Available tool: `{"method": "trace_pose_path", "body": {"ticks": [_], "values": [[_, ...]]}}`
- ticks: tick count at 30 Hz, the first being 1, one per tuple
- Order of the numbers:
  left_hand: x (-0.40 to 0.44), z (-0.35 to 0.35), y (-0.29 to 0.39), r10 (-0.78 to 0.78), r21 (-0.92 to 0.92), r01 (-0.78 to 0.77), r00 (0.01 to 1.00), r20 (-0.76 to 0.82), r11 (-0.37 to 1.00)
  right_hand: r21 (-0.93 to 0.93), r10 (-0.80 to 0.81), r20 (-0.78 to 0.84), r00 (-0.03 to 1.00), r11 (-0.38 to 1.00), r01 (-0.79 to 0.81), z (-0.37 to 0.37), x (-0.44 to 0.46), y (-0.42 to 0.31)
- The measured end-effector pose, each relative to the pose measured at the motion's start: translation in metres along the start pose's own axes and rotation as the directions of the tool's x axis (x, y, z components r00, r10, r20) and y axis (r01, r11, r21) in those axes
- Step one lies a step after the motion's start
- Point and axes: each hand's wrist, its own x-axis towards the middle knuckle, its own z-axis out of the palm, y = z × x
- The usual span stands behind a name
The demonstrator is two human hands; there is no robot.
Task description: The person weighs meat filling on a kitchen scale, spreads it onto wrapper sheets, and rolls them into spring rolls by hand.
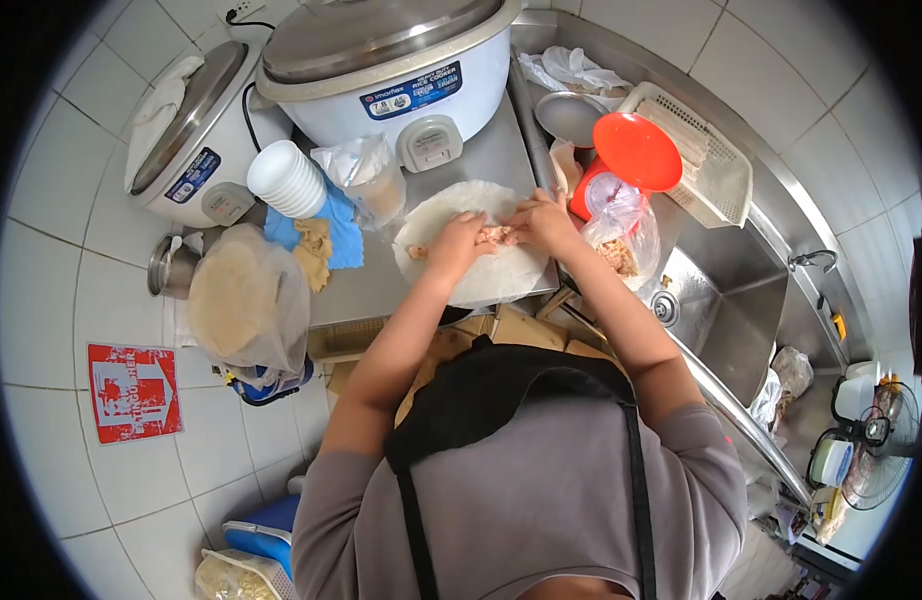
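Note:
A round white wrapper sheet (516,278) lies on the steel table, with a strip of pink minced meat filling (495,236) across its middle. My left hand (460,241) is closed on the filling, fingers curled over its middle part. My right hand (544,221) pinches the filling's right end. A small lump of the same meat shows left of my left hand. Right of my right hand, a clear plastic bag (636,235) holds more minced meat beside a red kitchen scale (636,152).
Two rice cookers (386,75) stand at the back and left. Stacked white bowls (284,178), a blue cloth (343,232) and a plastic container (379,190) sit left. A bag of round wrappers (243,295) is at the table's left end. A sink (716,300) and basket (723,195) lie right.

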Motion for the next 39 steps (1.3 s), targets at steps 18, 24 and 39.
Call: {"method": "trace_pose_path", "body": {"ticks": [18,24,39], "values": [[-0.032,-0.057,-0.048,-0.066,-0.227,0.086,0.994,0.092,0.97,0.155,-0.063,-0.016,0.998,0.986,0.065,0.022,0.022,-0.065],[-0.041,-0.075,-0.066,-0.054,-0.075,0.079,0.953,0.298,0.994,0.056,-0.167,-0.052,0.985,0.984,0.17,0.041,0.029,-0.076],[-0.052,-0.092,-0.043,-0.257,-0.265,0.289,0.955,0.149,0.92,0.047,-0.151,-0.108,0.983,0.987,0.157,0.044,0.034,-0.098]]}}
